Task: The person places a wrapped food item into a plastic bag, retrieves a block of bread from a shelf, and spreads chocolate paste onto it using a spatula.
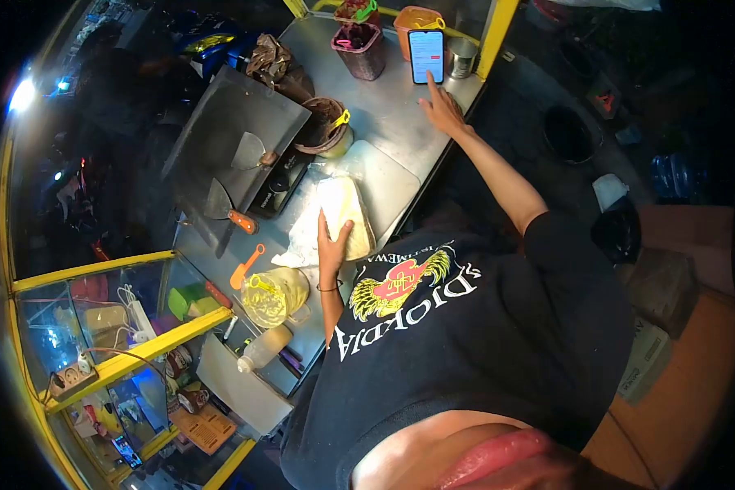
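Note:
My left hand [332,242] grips a loaf of sliced white bread [340,204] in a clear plastic bag, fingers and thumb spread over its near side. My right hand [444,106] reaches to the far end of the counter. Its index finger is stretched out onto the lit screen of a phone [427,57], its thumb held apart, with nothing grasped. The phone stands propped upright in front of an orange tub [414,23], beside a metal can [463,57]. Near the bread is a tub of dark brown spread [322,122] with a yellow-handled tool in it.
A flat griddle [229,122] carries two scrapers [220,200]. Left of my left arm stand a jug of yellow spread [276,296], an orange spatula [247,265] and a squeeze bottle [265,349]. Dark red tubs [358,53] are at the back. A yellow-framed glass case [122,286] borders the counter [384,106].

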`<act>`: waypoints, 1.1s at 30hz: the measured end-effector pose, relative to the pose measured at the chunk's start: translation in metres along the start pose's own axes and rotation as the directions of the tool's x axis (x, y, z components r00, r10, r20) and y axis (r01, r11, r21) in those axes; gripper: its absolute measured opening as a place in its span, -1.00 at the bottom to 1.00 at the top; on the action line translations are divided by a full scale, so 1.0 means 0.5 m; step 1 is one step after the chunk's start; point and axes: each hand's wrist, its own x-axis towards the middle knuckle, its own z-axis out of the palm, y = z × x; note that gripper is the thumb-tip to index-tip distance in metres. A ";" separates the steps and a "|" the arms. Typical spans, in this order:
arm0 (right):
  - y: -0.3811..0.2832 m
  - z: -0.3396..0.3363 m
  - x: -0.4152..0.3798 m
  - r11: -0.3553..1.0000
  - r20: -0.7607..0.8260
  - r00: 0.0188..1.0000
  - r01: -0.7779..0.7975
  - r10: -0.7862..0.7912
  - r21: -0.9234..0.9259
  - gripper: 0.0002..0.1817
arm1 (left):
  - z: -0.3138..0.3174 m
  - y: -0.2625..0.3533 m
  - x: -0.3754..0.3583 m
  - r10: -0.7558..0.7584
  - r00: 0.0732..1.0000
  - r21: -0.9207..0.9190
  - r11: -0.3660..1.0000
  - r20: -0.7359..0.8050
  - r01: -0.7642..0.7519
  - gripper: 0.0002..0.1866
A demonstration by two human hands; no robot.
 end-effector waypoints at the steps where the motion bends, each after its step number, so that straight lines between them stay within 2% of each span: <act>1: 0.002 0.004 0.004 1.000 0.008 1.000 -0.001 0.001 0.006 -0.15 | -0.002 -0.004 0.001 -0.008 1.000 0.004 1.000 -0.004 0.008 -0.20; 3: 0.008 0.010 0.011 0.998 -0.043 0.998 0.047 -0.049 -0.033 -0.15 | -0.003 -0.011 0.001 -0.054 0.999 -0.070 0.996 0.000 0.054 -0.17; 8: -0.002 0.004 0.010 0.997 0.008 1.000 -0.002 0.002 -0.072 -0.16 | -0.003 -0.008 0.003 -0.085 0.996 -0.072 0.994 -0.023 0.083 -0.15; 10: -0.006 0.006 0.012 0.996 -0.034 0.999 -0.014 0.011 -0.086 -0.15 | -0.003 -0.016 0.007 -0.094 0.995 -0.080 0.992 -0.015 0.093 -0.14; 13: -0.018 -0.010 0.007 0.996 0.024 0.998 -0.054 0.056 -0.066 -0.14 | -0.011 -0.030 0.005 -0.120 0.993 -0.087 0.989 -0.013 0.119 -0.15; 16: -0.019 -0.014 -0.006 0.999 -0.007 1.000 -0.013 0.013 -0.046 -0.16 | -0.011 -0.004 0.009 -0.138 0.990 -0.160 0.977 0.028 0.141 -0.16; 17: -0.017 -0.009 -0.019 0.999 -0.003 1.000 -0.015 0.015 -0.046 -0.16 | -0.017 -0.022 0.007 -0.201 0.979 -0.230 0.952 0.020 0.200 -0.20; 19: -0.017 0.001 -0.044 0.989 0.009 1.000 0.019 -0.021 0.150 -0.25 | -0.027 -0.039 0.009 -0.262 0.965 -0.300 0.919 0.016 0.255 -0.24; 20: -0.034 -0.004 -0.059 0.989 0.011 1.000 0.017 -0.019 0.150 -0.25 | -0.031 -0.029 0.010 -0.342 0.939 -0.459 0.828 0.042 0.322 -0.32; 21: -0.056 -0.004 -0.081 0.942 0.240 0.971 -0.083 0.003 0.325 -0.32 | -0.034 -0.019 0.007 -0.416 0.906 -0.600 0.705 0.081 0.378 -0.39; 22: -0.082 -0.003 -0.110 0.861 0.455 0.890 -0.220 -0.015 0.459 -0.38 | -0.039 -0.007 0.000 -0.511 0.855 -0.636 0.630 0.092 0.445 -0.49; 23: -0.121 -0.007 -0.142 0.804 0.445 0.879 -0.139 -0.168 0.578 -0.48 | -0.030 0.019 -0.004 -0.505 0.856 -0.737 0.537 0.108 0.410 -0.51; 24: -0.171 -0.036 -0.164 0.737 0.685 0.698 -0.348 -0.208 0.579 -0.40 | -0.028 0.037 -0.009 -0.471 0.874 -0.775 0.504 0.124 0.381 -0.49; 26: -0.258 -0.092 -0.203 0.721 0.738 0.503 -0.285 -0.449 0.632 -0.10 | -0.021 0.059 -0.014 -0.435 0.891 -0.813 0.466 0.133 0.350 -0.48; 27: -0.302 -0.126 -0.210 0.751 0.815 0.378 -0.344 -0.439 0.564 -0.04 | -0.017 0.067 -0.017 -0.418 0.897 -0.815 0.464 0.143 0.346 -0.48; 29: -0.344 -0.121 -0.236 0.743 0.827 0.340 -0.373 -0.448 0.556 -0.01 | -0.004 0.074 -0.026 -0.410 0.900 -0.820 0.458 0.149 0.344 -0.48; 30: -0.352 -0.115 -0.247 0.740 0.829 0.329 -0.381 -0.452 0.554 -0.01 | 0.008 0.075 -0.024 -0.402 0.901 -0.830 0.437 0.164 0.346 -0.49; 31: -0.361 -0.109 -0.260 0.739 0.728 0.467 -0.206 -0.502 0.641 -0.02 | 0.018 0.075 -0.027 -0.396 0.901 -0.840 0.417 0.176 0.347 -0.49; 32: -0.368 -0.106 -0.267 0.724 0.594 0.579 -0.011 -0.558 0.690 -0.03 | 0.027 0.077 -0.027 -0.324 0.928 -0.853 0.418 0.182 0.313 -0.47; 33: -0.367 -0.109 -0.264 0.718 0.592 0.573 -0.008 -0.567 0.696 -0.03 | 0.032 0.076 -0.032 -0.326 0.930 -0.854 0.422 0.170 0.304 -0.47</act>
